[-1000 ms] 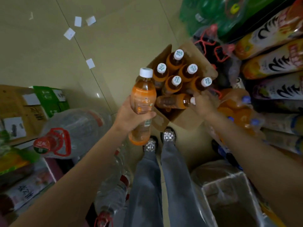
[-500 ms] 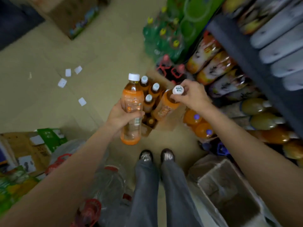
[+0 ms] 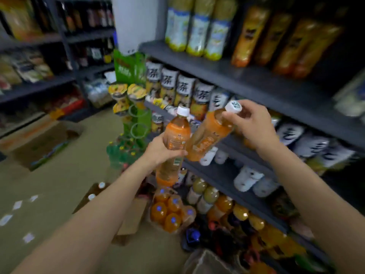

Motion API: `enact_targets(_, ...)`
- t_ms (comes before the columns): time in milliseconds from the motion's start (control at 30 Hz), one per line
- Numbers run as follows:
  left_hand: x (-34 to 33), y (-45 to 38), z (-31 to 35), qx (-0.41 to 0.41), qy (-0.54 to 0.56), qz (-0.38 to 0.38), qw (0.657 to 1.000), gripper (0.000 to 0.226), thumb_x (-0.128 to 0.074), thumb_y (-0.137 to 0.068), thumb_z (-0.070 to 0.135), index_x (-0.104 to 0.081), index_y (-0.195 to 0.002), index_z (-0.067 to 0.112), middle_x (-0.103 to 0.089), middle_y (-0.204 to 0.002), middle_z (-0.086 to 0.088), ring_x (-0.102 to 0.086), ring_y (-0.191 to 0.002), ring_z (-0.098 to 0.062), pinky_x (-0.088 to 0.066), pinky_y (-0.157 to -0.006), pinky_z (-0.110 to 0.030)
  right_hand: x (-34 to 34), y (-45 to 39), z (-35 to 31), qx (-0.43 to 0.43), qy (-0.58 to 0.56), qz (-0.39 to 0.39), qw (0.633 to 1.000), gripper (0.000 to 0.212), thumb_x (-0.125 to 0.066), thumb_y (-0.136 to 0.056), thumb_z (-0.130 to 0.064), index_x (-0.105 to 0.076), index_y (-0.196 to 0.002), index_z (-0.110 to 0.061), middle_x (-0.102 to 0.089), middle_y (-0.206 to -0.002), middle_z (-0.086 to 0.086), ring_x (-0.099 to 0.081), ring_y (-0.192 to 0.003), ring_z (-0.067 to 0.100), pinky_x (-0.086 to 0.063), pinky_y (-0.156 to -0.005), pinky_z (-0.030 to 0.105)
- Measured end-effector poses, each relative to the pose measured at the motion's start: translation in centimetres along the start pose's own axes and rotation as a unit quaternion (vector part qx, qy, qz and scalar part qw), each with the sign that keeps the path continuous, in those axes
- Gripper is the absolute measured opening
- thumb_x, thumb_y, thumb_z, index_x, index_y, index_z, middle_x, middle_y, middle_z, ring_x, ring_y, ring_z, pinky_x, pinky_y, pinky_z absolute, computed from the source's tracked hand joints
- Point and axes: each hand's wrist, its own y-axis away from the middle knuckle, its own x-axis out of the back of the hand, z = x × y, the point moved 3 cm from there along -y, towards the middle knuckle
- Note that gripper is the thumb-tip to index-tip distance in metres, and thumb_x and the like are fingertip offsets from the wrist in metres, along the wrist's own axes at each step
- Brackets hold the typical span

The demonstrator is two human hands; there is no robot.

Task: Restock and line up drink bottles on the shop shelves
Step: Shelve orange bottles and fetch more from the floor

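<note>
My left hand [image 3: 160, 150] grips an orange-labelled tea bottle [image 3: 174, 143] round its middle, upright, white cap on top. My right hand [image 3: 250, 125] pinches a second, like bottle [image 3: 209, 137] by its white cap and neck; that bottle hangs tilted, its base touching the first bottle. Both are held in front of the dark grey shop shelves [image 3: 246, 82], level with the middle rows of black-and-white labelled bottles [image 3: 185, 89]. The cardboard box [image 3: 130, 220] with more white-capped bottles stands on the floor under my left forearm.
A shrink-wrapped pack of orange drinks [image 3: 171, 210] sits on the floor by the box. A green wire display stand [image 3: 136, 115] rises left of the shelves. An open carton [image 3: 41, 143] lies on the left floor, paper scraps [image 3: 17, 204] near it.
My view has swung up from the floor box to the shelves. Both hands rose with their bottles; the right one lifted its bottle out of the box by the cap.
</note>
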Motion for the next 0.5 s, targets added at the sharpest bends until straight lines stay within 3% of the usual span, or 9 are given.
enact_targets(67,-5.4,1.5,4.3,-0.044,-0.024,-0.024,0.998,0.054,-0.084,-0.064,0.018,-0.055,-0.109,0.019,-0.060,-0.099,0.005,-0.057,-0.097,-0.012,-0.041,-0.078,-0.021,6.9,2.7,1.4,-0.039,-0.025,0.033,0.998,0.017,-0.073,-0.078,-0.024,-0.063,-0.088,-0.014,-0.061,-0.084,0.012,-0.055,-0.078,0.020,-0.044,-0.070,0.034)
enact_targets(133,-10.8,3.1,8.3,-0.082,-0.045,-0.038,0.995,0.063,-0.085,-0.064,0.016,-0.053,-0.119,0.014,-0.060,-0.104,0.001,-0.056,-0.100,-0.014,-0.042,-0.077,-0.021,13.0,5.5,2.8,-0.059,0.025,0.040,0.997,0.020,-0.073,-0.077,-0.022,-0.064,-0.093,-0.014,-0.062,-0.093,0.014,-0.058,-0.087,0.024,-0.043,-0.069,0.027)
enact_targets(200,-15.7,4.3,12.2,-0.113,-0.073,-0.057,0.989,0.071,-0.085,-0.063,0.019,-0.050,-0.124,0.015,-0.061,-0.111,-0.001,-0.056,-0.106,-0.018,-0.045,-0.085,-0.029,18.2,7.9,4.4,-0.080,0.087,0.033,0.992,0.024,-0.071,-0.079,-0.021,-0.063,-0.096,-0.006,-0.062,-0.098,0.019,-0.059,-0.092,0.029,-0.038,-0.068,0.028)
enact_targets(300,-21.5,5.6,17.8,-0.169,-0.079,-0.110,0.976,0.064,-0.085,-0.063,0.016,-0.053,-0.118,0.016,-0.062,-0.103,0.002,-0.058,-0.104,-0.017,-0.043,-0.082,-0.026,24.9,11.0,6.4,-0.115,0.130,0.047,0.984,0.030,-0.068,-0.083,-0.022,-0.061,-0.102,0.000,-0.063,-0.098,0.018,-0.057,-0.096,0.030,-0.032,-0.067,0.031)
enact_targets(400,-26.3,6.3,23.0,-0.228,-0.117,-0.153,0.955,0.058,-0.084,-0.065,0.016,-0.056,-0.115,0.014,-0.063,-0.106,0.000,-0.057,-0.102,-0.014,-0.042,-0.080,-0.024,31.5,13.0,7.7,-0.152,0.147,0.114,0.971,0.027,-0.067,-0.084,-0.028,-0.060,-0.099,-0.007,-0.062,-0.094,0.011,-0.057,-0.093,0.026,-0.035,-0.063,0.030)
enact_targets(500,-30.4,6.8,27.0,-0.281,-0.143,-0.197,0.928,0.068,-0.084,-0.065,0.020,-0.052,-0.124,0.017,-0.063,-0.113,0.001,-0.056,-0.107,-0.014,-0.044,-0.087,-0.028,37.1,14.1,8.3,-0.162,0.146,0.200,0.955,0.030,-0.067,-0.084,-0.026,-0.062,-0.106,-0.006,-0.064,-0.099,0.012,-0.056,-0.088,0.022,-0.039,-0.066,0.031)
